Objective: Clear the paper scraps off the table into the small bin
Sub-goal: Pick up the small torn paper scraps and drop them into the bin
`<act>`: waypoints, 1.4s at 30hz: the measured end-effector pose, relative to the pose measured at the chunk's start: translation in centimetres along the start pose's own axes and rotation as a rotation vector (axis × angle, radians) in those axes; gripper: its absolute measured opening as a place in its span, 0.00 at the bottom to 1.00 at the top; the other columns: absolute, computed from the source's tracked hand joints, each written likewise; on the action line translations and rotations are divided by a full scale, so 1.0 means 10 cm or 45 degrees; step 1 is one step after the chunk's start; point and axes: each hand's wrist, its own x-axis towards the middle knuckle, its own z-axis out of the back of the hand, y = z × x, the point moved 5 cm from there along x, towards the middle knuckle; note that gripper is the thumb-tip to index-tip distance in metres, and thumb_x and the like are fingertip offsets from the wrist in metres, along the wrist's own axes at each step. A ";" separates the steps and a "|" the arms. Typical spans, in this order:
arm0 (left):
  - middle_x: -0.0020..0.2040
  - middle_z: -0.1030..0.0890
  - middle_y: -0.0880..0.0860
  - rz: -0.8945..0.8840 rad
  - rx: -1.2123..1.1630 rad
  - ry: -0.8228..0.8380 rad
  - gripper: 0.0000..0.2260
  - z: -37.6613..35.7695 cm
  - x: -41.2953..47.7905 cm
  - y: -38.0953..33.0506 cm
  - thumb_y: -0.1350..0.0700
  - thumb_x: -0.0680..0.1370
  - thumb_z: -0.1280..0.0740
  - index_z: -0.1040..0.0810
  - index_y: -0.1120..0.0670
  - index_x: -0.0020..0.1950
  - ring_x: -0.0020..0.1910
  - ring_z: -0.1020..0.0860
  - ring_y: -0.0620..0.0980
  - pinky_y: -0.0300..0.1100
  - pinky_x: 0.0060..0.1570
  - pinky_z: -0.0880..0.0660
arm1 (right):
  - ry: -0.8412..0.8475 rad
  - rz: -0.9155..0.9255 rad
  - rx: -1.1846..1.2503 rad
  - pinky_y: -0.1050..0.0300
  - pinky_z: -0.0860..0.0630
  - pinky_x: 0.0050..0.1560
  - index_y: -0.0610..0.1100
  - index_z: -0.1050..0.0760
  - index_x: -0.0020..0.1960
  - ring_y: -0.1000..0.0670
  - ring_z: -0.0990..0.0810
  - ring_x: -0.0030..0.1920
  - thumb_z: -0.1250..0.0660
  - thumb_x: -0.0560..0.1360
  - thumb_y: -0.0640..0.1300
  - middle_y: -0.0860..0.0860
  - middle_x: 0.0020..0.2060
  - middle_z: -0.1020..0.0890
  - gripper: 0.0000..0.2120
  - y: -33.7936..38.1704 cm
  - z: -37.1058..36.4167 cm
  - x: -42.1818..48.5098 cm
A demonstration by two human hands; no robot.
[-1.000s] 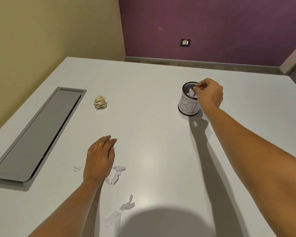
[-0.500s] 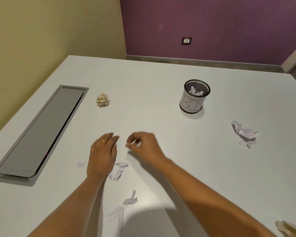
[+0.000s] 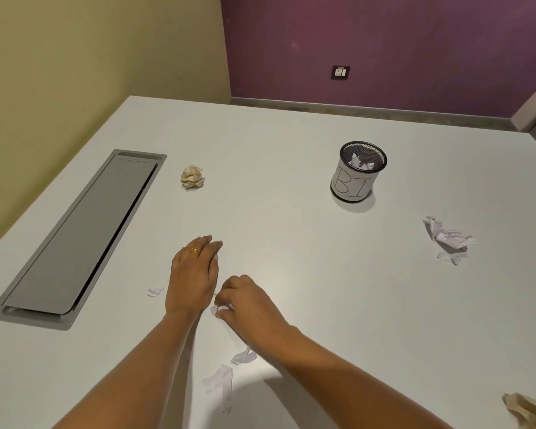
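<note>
The small black mesh bin (image 3: pixel 356 187), wrapped in white paper with letters on it, stands at the table's far right with white scraps inside. My left hand (image 3: pixel 194 274) rests flat on the white table (image 3: pixel 291 243), fingers together, holding nothing. My right hand (image 3: pixel 245 305) sits just right of it, fingers pinched on a white paper scrap (image 3: pixel 214 310) at the table surface. More white scraps lie near my forearms (image 3: pixel 243 357) (image 3: pixel 218 379) and left of my left hand (image 3: pixel 154 291). A crumpled white wad (image 3: pixel 447 239) lies right of the bin.
A beige crumpled ball (image 3: pixel 193 177) lies at the far left centre. Another beige crumpled piece (image 3: pixel 526 410) shows at the bottom right corner. A grey cable flap (image 3: pixel 78 236) is set into the table on the left. Walls stand behind the table.
My right hand left the bin, swung back across the table and came down beside my left hand, closing its fingers on a white scrap. The left hand stayed flat in place.
</note>
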 end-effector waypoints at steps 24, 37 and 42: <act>0.65 0.24 0.54 0.013 -0.014 -0.009 0.13 0.01 -0.01 -0.01 0.61 0.78 0.41 0.24 0.54 0.61 0.65 0.28 0.54 0.53 0.65 0.34 | -0.502 -0.247 -0.045 0.69 0.32 0.43 0.36 0.19 0.49 0.46 0.20 0.45 0.38 0.71 0.30 0.39 0.47 0.17 0.11 -0.85 1.58 0.32; 0.64 0.24 0.55 0.015 -0.005 -0.010 0.13 0.02 -0.01 -0.03 0.62 0.78 0.40 0.23 0.55 0.60 0.65 0.27 0.56 0.53 0.65 0.33 | -0.898 -0.481 -0.139 0.59 0.24 0.48 0.35 0.20 0.49 0.44 0.20 0.49 0.39 0.73 0.29 0.40 0.49 0.18 0.11 -1.33 2.74 0.57; 0.63 0.23 0.56 0.015 -0.022 -0.008 0.13 0.03 -0.01 -0.03 0.62 0.78 0.40 0.23 0.56 0.60 0.64 0.27 0.56 0.54 0.65 0.32 | -0.827 -0.597 -0.221 0.50 0.22 0.52 0.36 0.20 0.50 0.40 0.20 0.50 0.40 0.74 0.31 0.38 0.49 0.18 0.11 -1.48 2.72 0.58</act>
